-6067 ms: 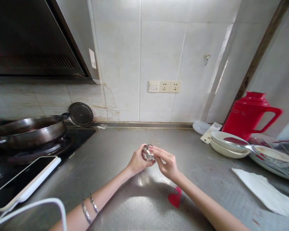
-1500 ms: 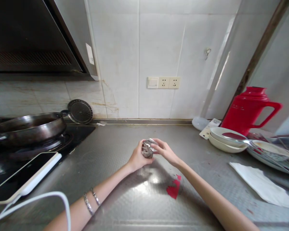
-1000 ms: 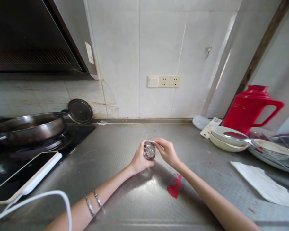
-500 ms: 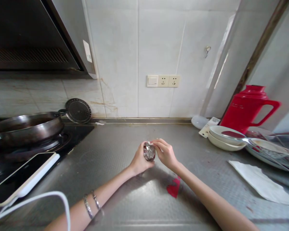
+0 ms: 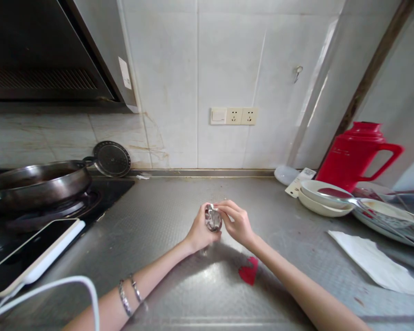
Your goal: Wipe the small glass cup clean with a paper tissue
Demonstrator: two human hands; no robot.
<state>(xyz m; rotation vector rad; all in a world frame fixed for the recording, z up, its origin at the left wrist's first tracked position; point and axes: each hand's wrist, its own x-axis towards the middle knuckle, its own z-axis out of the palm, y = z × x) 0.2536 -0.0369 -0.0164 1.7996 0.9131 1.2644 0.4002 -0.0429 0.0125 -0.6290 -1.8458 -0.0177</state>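
Note:
A small round object with a shiny, silvery, crinkled top (image 5: 213, 219) is held over the middle of the metal counter (image 5: 165, 285). Wrapped round its left side is my left hand (image 5: 200, 232), with the thumb below it. The fingers of my right hand (image 5: 237, 221) are pinched together at the object's upper right edge, by a small white bit; what they grip is too small to make out. A torn red piece (image 5: 249, 271) lies flat on the counter below my right wrist.
On the left are a stove with a steel pan (image 5: 41, 184), a phone (image 5: 31, 255) and a white cable (image 5: 79, 278). A red thermos (image 5: 353, 158), stacked white bowls (image 5: 322, 202), a patterned dish (image 5: 382, 214) and a white paper (image 5: 376, 264) are at the right.
The object's shiny top looks more crumpled near its upper edge. My right fingers have shifted very slightly left along it; my left hand keeps its hold.

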